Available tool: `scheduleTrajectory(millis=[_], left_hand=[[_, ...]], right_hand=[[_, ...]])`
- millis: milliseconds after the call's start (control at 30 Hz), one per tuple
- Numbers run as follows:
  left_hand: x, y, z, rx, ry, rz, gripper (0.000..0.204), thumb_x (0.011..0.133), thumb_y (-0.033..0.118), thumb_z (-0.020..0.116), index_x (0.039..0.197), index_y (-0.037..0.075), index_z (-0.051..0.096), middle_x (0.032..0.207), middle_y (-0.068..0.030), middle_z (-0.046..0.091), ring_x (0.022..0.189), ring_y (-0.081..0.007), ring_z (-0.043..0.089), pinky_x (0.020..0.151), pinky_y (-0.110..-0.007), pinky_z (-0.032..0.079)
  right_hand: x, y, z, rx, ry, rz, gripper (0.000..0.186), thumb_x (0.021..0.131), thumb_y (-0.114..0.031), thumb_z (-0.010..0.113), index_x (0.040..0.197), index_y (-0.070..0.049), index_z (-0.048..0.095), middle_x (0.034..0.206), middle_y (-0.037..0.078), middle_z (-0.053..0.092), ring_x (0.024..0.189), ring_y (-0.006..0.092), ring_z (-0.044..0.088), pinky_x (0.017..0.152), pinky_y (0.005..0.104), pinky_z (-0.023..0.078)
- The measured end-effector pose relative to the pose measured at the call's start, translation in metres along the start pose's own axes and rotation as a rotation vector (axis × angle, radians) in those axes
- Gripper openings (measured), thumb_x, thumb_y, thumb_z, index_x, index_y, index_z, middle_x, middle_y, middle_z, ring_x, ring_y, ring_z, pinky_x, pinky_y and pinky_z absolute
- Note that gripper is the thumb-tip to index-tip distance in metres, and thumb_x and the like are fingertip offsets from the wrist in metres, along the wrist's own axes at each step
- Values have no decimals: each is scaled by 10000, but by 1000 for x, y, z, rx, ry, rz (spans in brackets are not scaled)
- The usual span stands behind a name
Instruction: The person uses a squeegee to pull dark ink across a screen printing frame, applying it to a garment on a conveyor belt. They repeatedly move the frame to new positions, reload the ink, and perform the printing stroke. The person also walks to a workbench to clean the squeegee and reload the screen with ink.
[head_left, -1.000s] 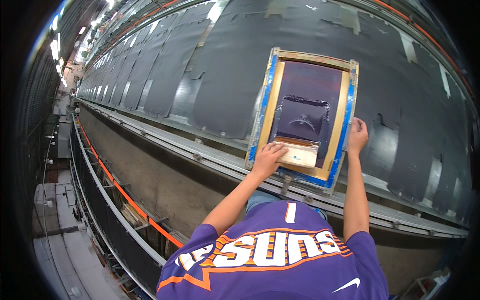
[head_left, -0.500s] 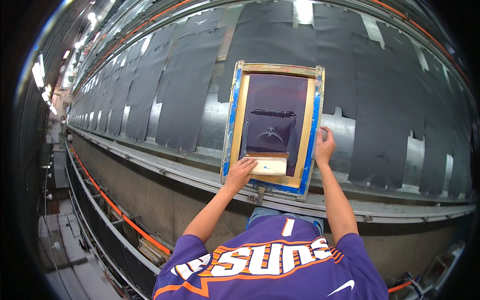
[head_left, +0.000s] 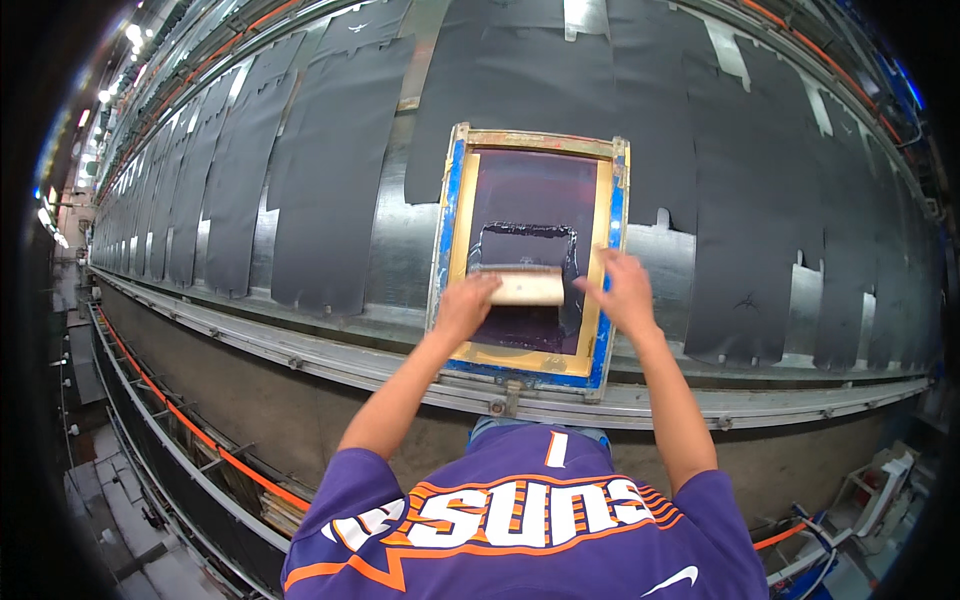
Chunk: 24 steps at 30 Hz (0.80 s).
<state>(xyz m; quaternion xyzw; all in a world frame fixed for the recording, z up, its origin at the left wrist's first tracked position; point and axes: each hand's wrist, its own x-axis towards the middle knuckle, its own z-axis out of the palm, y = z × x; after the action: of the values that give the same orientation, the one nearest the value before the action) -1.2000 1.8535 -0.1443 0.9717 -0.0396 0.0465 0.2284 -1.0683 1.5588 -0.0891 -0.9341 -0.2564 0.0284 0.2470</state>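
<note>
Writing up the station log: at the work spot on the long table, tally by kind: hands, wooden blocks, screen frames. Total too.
Hands: 2 (left hand, right hand)
Wooden block: 1
Screen frame: 1
Total: 4

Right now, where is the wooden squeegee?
The squeegee is just right of the head view's middle, over the mesh screen inside the frame, left hand gripping its left end, right hand nearby.

Across my view, from 9 to 3 o'clock, a long metal bench [head_left: 395,245]; toward my 8 o'clock, a brown-grey floor strip [head_left: 300,397] and an orange rail [head_left: 215,441]; at 10 o'clock, bright lamps [head_left: 134,33]; at 4 o'clock, a pale metal frame [head_left: 895,466].
</note>
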Motion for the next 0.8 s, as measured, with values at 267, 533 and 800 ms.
scheduleTrajectory(millis=[267, 533, 800], left_hand=[[93, -1, -22, -66, -121, -38, 389, 697, 8, 735, 1074, 101, 764, 1073, -115, 747, 1018, -309, 700, 903, -408, 560], [0, 14, -6, -101, -141, 13, 411, 715, 32, 743, 1121, 98, 744, 1163, -90, 726, 1113, -279, 670, 937, -395, 548], [112, -7, -18, -72, -55, -41, 362, 718, 78, 751, 1071, 150, 775, 1047, -77, 744, 980, -309, 682, 881, -421, 548]], right_hand=[[27, -12, 67, 38, 5, -118, 485, 697, -53, 791, 1168, -48, 677, 1164, 94, 670, 1052, 309, 616, 911, 426, 511], [-61, -38, 62, 104, -31, -119, 457, 683, -29, 784, 1126, -80, 683, 1151, 54, 660, 1047, 276, 606, 871, 414, 503], [54, -3, 50, 53, 119, -136, 367, 716, -49, 773, 1077, -76, 712, 1075, 77, 707, 1018, 302, 631, 904, 427, 504]])
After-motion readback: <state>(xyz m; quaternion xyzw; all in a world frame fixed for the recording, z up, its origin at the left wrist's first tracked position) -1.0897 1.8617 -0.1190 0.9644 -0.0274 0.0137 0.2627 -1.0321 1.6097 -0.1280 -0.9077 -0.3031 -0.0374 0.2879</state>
